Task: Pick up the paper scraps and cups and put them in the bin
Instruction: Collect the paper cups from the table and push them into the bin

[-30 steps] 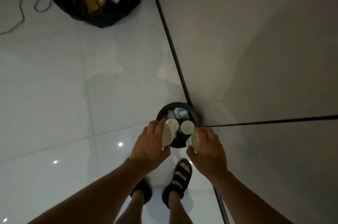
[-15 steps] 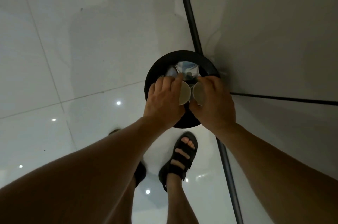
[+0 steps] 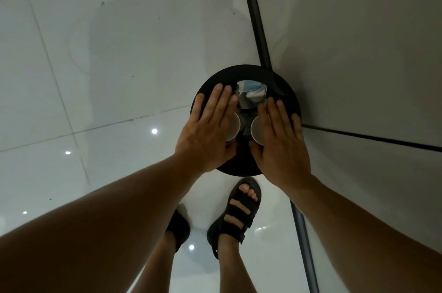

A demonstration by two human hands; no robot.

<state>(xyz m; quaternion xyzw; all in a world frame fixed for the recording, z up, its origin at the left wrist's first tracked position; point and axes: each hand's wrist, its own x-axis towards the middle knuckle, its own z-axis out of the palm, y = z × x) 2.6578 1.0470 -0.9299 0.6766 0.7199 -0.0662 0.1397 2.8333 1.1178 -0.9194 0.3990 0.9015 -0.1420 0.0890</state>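
A round black bin (image 3: pixel 241 72) stands on the floor against the wall corner. Crumpled paper scraps (image 3: pixel 253 94) lie inside it. My left hand (image 3: pixel 207 130) and my right hand (image 3: pixel 280 141) hover flat over the bin's mouth, fingers stretched out and apart. Under the left palm a white paper cup (image 3: pixel 234 126) shows its rim, and a second white cup (image 3: pixel 256 130) shows under the right palm. Both cups sit inside the bin's opening, partly hidden by the hands. Neither hand's fingers curl around a cup.
Glossy white floor tiles (image 3: pixel 107 77) spread to the left. A grey wall (image 3: pixel 358 53) with a dark skirting strip (image 3: pixel 254 13) runs along the right. My sandalled feet (image 3: pixel 236 214) stand just in front of the bin.
My hands carried the cups down over the bin, then the fingers straightened and spread, so the grip on the cups is gone. The view has closed in on the bin.
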